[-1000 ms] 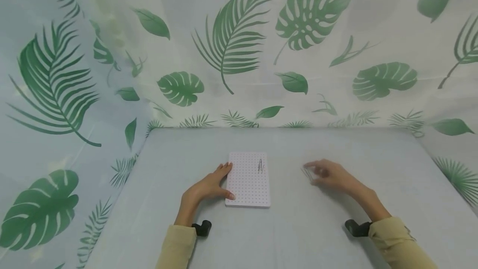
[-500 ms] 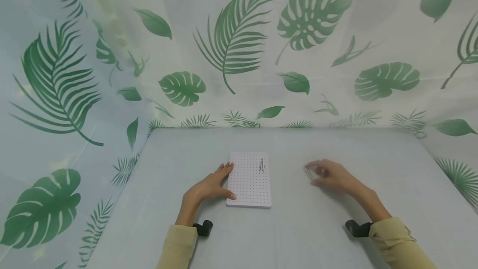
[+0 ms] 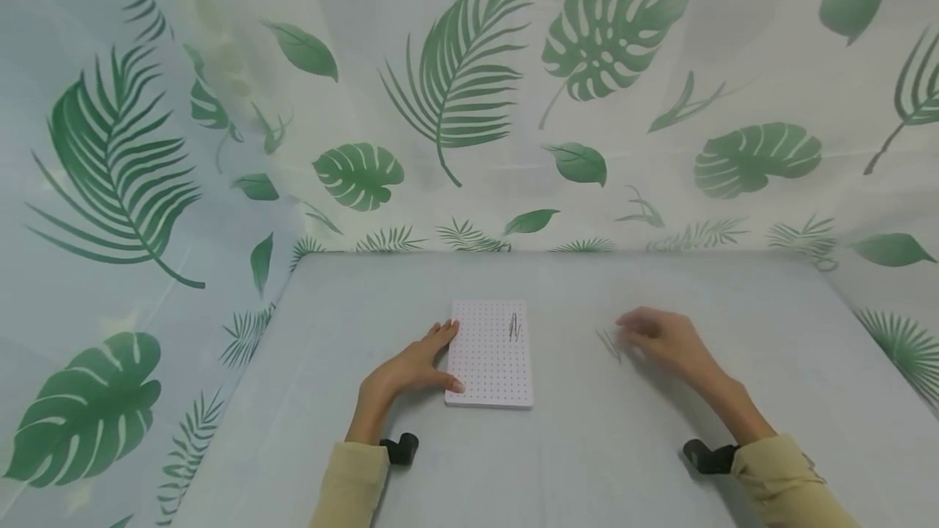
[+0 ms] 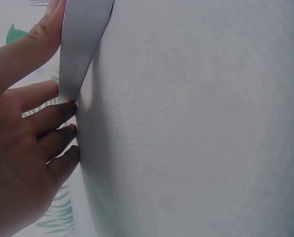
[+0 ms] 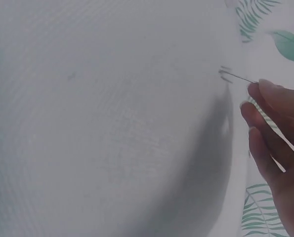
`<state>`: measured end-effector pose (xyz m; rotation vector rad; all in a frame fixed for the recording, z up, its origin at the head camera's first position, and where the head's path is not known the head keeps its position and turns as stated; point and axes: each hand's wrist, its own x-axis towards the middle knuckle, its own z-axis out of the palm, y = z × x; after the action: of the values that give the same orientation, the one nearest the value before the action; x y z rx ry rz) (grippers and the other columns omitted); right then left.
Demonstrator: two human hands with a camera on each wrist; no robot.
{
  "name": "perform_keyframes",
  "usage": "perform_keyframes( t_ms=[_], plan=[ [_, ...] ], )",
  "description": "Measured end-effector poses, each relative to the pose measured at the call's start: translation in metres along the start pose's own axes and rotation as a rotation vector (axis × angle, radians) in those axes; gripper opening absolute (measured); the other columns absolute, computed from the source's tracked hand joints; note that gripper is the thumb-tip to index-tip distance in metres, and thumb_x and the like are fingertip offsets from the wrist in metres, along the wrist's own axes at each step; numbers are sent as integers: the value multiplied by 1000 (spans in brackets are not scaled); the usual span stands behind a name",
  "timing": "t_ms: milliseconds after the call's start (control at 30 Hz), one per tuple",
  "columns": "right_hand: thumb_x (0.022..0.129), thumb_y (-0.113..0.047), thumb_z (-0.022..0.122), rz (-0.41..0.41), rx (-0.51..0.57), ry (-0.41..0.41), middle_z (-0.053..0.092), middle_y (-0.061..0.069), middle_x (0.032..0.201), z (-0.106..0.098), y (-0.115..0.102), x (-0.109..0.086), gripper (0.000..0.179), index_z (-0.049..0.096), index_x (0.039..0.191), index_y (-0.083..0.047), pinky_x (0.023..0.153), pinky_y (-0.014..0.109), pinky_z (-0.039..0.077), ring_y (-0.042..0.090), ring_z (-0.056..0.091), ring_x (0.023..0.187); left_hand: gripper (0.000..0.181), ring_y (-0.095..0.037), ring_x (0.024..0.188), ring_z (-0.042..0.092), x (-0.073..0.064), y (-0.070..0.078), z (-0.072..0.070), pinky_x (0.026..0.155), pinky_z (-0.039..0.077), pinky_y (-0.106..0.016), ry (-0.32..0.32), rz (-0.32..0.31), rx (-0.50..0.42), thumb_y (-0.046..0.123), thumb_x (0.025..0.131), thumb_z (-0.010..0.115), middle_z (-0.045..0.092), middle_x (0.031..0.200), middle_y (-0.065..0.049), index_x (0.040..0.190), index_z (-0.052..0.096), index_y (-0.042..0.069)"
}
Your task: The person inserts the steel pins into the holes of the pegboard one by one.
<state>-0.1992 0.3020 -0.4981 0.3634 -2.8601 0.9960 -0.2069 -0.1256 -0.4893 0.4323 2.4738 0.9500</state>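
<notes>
Pale table [image 3: 565, 455]; left hand [image 3: 413, 363], fingers wide, braces pegboard [image 3: 487, 365] at its nine o'clock; right hand [image 3: 666, 341] pinches pin [image 5: 240, 77], light end-grip advised

Dot grid and leaf print before me.
My board [image 3: 484, 369] is white with a grid of small dark dots; my thin rod [image 5: 239, 77], dark; my sleeves [image 3: 352, 467], pale yellow; the table [image 3: 572, 446], pale grey; the backdrop [image 3: 506, 178], whitish with green leaves.

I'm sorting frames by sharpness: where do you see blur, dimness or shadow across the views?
Head view: the right hand looks slightly blurred; left wrist view: the left hand is dim, the white board grey at its side; right wrist view: a broad, soft-edged shadow falls across the pale tabletop.
</notes>
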Motion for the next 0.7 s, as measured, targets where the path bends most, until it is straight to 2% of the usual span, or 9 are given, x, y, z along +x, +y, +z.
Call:
perform_keyframes(
  t_ms=[233, 467, 700],
  plan=[
    [92, -13, 77, 25, -10, 17, 78, 9, 106, -2, -9, 1, 18, 77, 109, -8, 80, 31, 56, 32, 72, 101, 105, -32, 161, 11, 1, -3, -2, 127, 17, -56, -8, 25, 21, 30, 82, 87, 18, 172, -12, 164, 25, 12],
    [94, -19, 76, 8, 45, 30, 78, 8, 109, 1, -25, 3, 19, 77, 110, -9, 81, 28, 55, 30, 71, 105, 106, -32, 161, 11, 2, 0, -1, 127, 18, -57, -9, 12, 24, 30, 81, 87, 18, 172, -12, 164, 25, 11],
    [94, -21, 76, 24, 76, 11, 78, 5, 107, 12, -41, 15, 19, 78, 110, -10, 81, 29, 57, 25, 72, 102, 105, -32, 160, 11, 2, -1, -1, 127, 18, -57, -8, 2, 30, 30, 81, 87, 18, 172, -12, 164, 26, 12]
  ],
)
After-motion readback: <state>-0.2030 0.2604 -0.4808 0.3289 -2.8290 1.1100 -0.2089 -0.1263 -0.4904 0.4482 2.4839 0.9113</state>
